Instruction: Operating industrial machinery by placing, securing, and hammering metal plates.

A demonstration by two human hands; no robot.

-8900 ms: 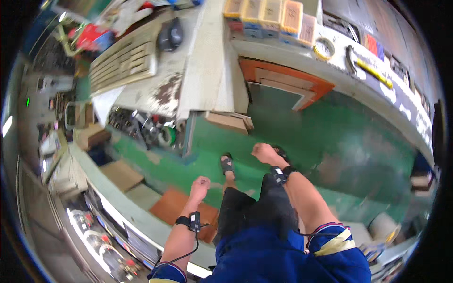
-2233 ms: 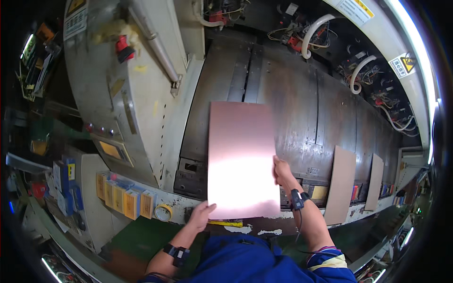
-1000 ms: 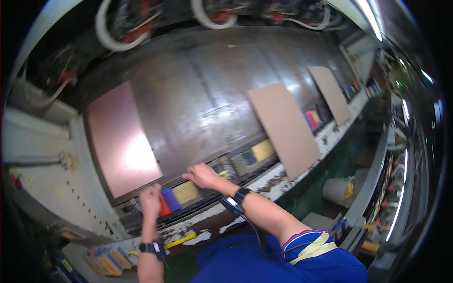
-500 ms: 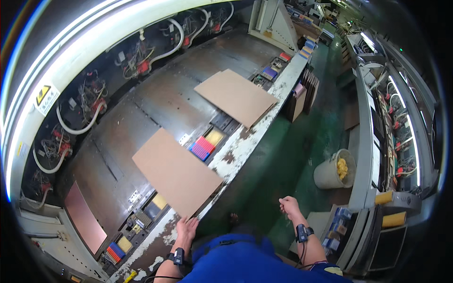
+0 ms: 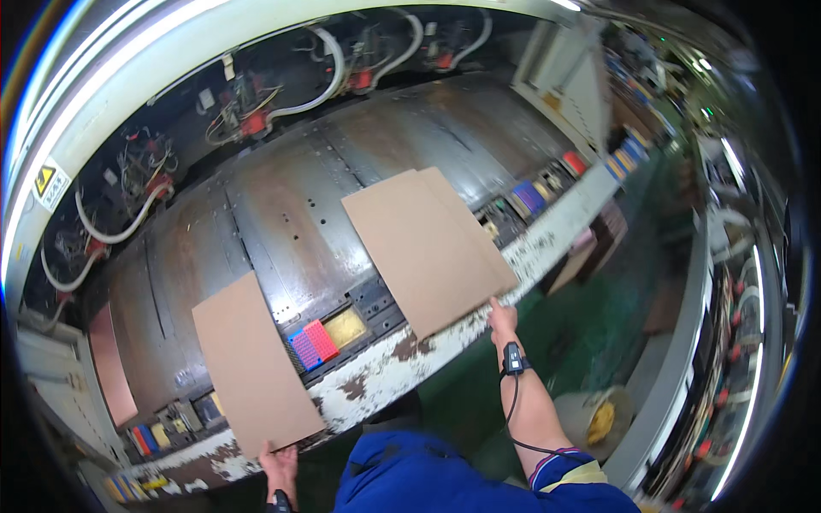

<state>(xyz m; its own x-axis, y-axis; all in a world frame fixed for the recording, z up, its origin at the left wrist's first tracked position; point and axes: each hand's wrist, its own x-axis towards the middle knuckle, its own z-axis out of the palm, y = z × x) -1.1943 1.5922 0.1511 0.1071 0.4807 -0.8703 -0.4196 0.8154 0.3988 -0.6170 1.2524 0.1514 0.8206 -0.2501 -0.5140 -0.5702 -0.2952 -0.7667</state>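
Two flat brown boards lie on a worn metal machine bed. My left hand (image 5: 279, 468) is at the near edge of the left board (image 5: 254, 363), thumb and fingers closed about its edge. That board overhangs the white, peeling ledge (image 5: 368, 385). Farther right, my right hand (image 5: 503, 318) pinches the near right corner of a second brown board (image 5: 428, 248), which appears to be a small stack with slightly offset edges. The undersides of the boards and some of my fingertips are hidden.
Red and blue pin blocks (image 5: 312, 344) and a yellow pad (image 5: 345, 327) sit between the boards. Hoses and red fittings (image 5: 254, 122) line the machine's back. A bucket with yellow material (image 5: 601, 421) stands on the green floor. More boards (image 5: 590, 248) lean beneath the ledge.
My view has turned to the right. My right hand has moved from over the floor to the right board's near corner. My left hand stays by the left board's near edge.
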